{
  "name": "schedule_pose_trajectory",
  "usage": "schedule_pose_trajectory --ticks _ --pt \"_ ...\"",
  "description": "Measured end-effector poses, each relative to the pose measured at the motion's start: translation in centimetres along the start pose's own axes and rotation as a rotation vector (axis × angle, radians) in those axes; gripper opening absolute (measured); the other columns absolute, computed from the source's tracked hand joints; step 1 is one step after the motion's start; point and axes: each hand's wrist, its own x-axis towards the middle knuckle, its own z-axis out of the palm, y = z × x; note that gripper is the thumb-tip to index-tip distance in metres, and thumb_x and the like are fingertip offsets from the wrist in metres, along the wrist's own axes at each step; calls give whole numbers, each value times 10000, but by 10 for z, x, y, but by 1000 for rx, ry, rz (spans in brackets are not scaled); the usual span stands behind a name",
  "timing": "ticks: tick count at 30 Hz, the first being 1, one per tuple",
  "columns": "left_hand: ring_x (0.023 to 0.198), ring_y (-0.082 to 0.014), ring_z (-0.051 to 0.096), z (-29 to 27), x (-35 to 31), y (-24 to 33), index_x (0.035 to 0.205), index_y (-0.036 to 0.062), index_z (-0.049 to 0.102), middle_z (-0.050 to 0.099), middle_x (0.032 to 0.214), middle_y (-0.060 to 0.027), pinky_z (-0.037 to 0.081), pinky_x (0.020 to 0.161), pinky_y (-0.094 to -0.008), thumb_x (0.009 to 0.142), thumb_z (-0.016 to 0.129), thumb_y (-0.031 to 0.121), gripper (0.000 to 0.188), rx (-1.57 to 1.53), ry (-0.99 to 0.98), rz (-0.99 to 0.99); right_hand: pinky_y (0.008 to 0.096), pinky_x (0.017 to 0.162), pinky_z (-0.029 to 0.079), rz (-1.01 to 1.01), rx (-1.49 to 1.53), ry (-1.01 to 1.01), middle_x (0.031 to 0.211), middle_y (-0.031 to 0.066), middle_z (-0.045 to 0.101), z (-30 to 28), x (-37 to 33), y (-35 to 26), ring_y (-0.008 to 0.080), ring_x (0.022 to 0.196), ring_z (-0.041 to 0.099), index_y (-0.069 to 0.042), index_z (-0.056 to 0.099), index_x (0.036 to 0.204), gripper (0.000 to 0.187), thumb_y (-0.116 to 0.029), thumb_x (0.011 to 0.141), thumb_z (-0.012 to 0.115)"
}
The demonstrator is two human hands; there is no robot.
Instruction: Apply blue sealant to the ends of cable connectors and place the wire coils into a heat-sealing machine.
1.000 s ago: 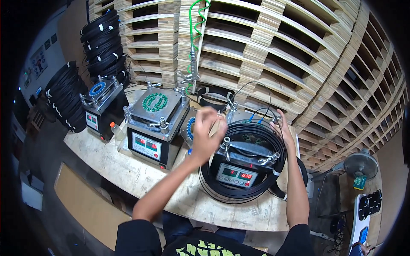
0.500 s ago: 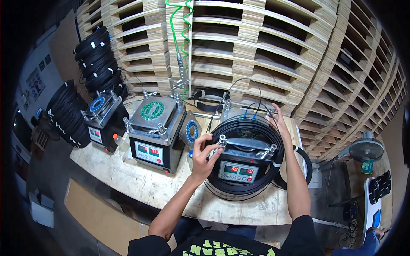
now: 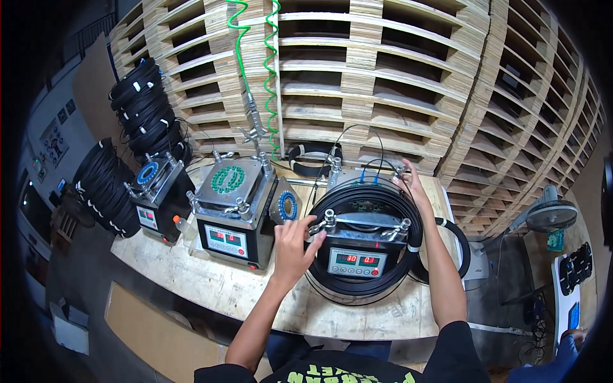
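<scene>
Clamp machine (image 3: 364,241) ringed by a black cable coil (image 3: 408,207), with a hand at two of its corners

The machine stands toward the right of the tabletop (image 3: 396,313), its front facing the person. The coil loops around it, low in front and higher behind, probably so that the cable stays gathered near its connected ends while the display panel (image 3: 354,263) can be read through the middle.

The left hand (image 3: 294,246) is at the front-left clamp (image 3: 330,219), thumb and forefinger curved to either side of its lever; I cannot tell whether they pinch it. The right hand (image 3: 414,186) reaches past the coil to the rear-right clamp (image 3: 401,171), its fingers bent around the knob, their grip partly hidden. Being at opposite corners, the hands seem placed to bear evenly on the top.

The machine looks dark-bodied, with bright metal along the top and lit red digits on a pale panel. Two blue connectors (image 3: 363,179) stand up near its rear, thin black leads arching above them. The coil is matte black, many turns deep, bound at the right by a white tie (image 3: 414,249); a few loose turns droop onto the wood.
</scene>
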Motion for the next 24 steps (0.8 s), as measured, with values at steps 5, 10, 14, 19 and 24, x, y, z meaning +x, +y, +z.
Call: schedule_pose_trajectory --ticks 5,10,14,19,24 --pt "798 -328 542 16 -3 -19 981 0 619 617 864 -128 411 749 -425 891 684 48 121 -132 38 108 275 734 530 16 8 18 1082 146 602 9 -2 -2 166 884 630 -167 284 1541 831 -179 881 789" --pt "825 -322 527 20 -4 -27 986 4 625 568 854 -130 406 750 -428 819 649 -44 176 -158 34 100 281 757 492 -26 -105 34 1172 208 625 3 -6 0 179 985 608 -191 231 1562 849 -287 908 763" --pt "871 -305 514 16 -2 -20 983 17 643 519 850 -108 407 780 -415 816 705 42 180 -35 -47 131 273 720 523 -77 -246 129 1083 131 603 -15 -37 -12 147 890 622 -178 285 1555 774 -218 926 733" --pt "1075 -330 517 31 -8 -23 950 -1 648 507 1141 -178 416 952 -434 929 652 104 107 -154 186 39 241 584 433 -249 -304 518 790 25 588 30 -131 -96 71 657 529 -72 626 1258 340 -21 922 604" --pt "1255 -380 493 58 -6 -16 979 -41 535 471 1358 -231 359 1092 -465 1002 507 103 148 -320 242 -29 383 810 395 -229 -857 167 884 68 436 80 -203 -114 253 888 465 -201 665 1262 427 -340 865 741"
